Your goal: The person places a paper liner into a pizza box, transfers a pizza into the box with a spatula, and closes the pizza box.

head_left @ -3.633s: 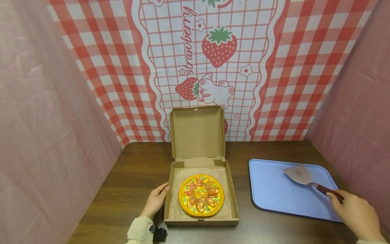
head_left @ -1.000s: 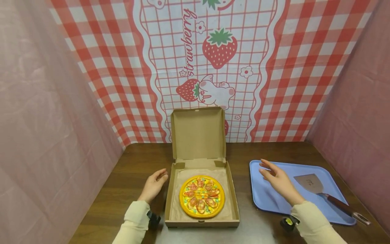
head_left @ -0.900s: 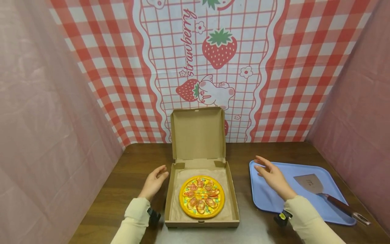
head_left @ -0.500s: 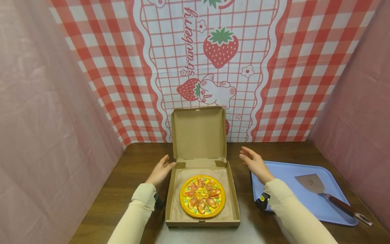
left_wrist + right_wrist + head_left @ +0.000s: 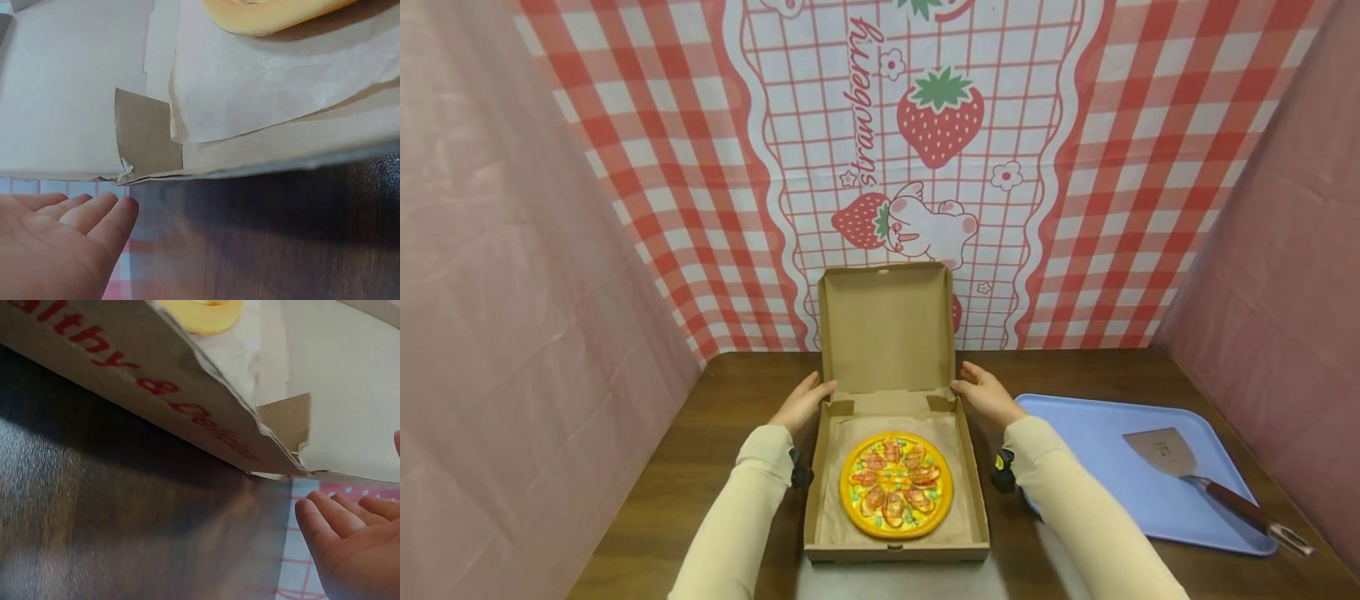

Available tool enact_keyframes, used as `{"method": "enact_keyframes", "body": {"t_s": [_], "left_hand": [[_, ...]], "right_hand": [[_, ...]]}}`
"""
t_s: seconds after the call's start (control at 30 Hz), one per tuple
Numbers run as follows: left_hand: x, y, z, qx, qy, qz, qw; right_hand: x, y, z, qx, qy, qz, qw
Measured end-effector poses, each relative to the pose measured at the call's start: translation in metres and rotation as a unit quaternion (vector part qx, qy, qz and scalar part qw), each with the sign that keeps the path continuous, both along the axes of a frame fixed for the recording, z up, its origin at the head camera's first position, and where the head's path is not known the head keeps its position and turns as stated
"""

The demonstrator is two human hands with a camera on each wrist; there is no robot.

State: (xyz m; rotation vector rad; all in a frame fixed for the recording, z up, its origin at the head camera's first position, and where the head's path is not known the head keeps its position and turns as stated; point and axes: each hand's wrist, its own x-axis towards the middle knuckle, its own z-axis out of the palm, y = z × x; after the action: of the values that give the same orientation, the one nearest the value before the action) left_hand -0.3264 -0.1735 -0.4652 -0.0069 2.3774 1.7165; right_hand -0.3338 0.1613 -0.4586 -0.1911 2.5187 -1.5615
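Note:
A cardboard pizza box [image 5: 897, 552] stands on the table with its lid [image 5: 889, 333] raised at the back. Inside, a round toy-like pizza [image 5: 895, 485] with a yellow rim lies on brown paper. At the box's back left corner is my left hand [image 5: 801, 402], fingers extended beside the lid's lower edge. My right hand [image 5: 988, 398] mirrors it at the back right corner, thumb near the lid's side. In the left wrist view the left fingers [image 5: 103, 215] lie just outside the cardboard edge. The right wrist view shows the right fingers [image 5: 331, 515] extended just outside the other corner.
To the right sits a blue tray [image 5: 1097, 421], partly behind the right sleeve. A pizza turner [image 5: 1161, 452] with a dark handle lies on it, handle end past the tray's edge. A checked strawberry cloth [image 5: 688, 167] hangs behind, with pink curtains at both sides.
The right hand has let go of the turner, now lying on the tray, and has moved left to the box's back corner. The left hand has slid back along the box's side.

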Motion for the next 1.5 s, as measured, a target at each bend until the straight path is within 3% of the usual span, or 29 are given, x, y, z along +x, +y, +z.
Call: {"method": "enact_keyframes", "body": {"t_s": [0.33, 0.5, 0.83, 1.13, 1.5], "left_hand": [[-0.005, 0.006, -0.001, -0.049, 0.002, -0.001, 0.9988], [-0.007, 0.007, -0.003, -0.054, 0.008, -0.006, 0.9985], [-0.012, 0.006, -0.003, -0.031, 0.003, 0.001, 0.9995], [-0.012, 0.003, -0.005, 0.017, 0.006, -0.007, 0.9998], [-0.006, 0.002, -0.008, 0.062, 0.003, -0.018, 0.9979]], "right_hand": [[-0.008, -0.013, -0.011, -0.005, -0.031, 0.005, 0.9995], [-0.009, -0.014, -0.014, -0.009, -0.03, 0.002, 0.9995], [-0.008, -0.014, -0.011, -0.02, 0.0, 0.012, 0.9997], [-0.009, -0.009, -0.012, -0.028, 0.0, 0.005, 0.9996], [-0.006, -0.005, -0.013, -0.088, -0.018, -0.019, 0.9958]]}}
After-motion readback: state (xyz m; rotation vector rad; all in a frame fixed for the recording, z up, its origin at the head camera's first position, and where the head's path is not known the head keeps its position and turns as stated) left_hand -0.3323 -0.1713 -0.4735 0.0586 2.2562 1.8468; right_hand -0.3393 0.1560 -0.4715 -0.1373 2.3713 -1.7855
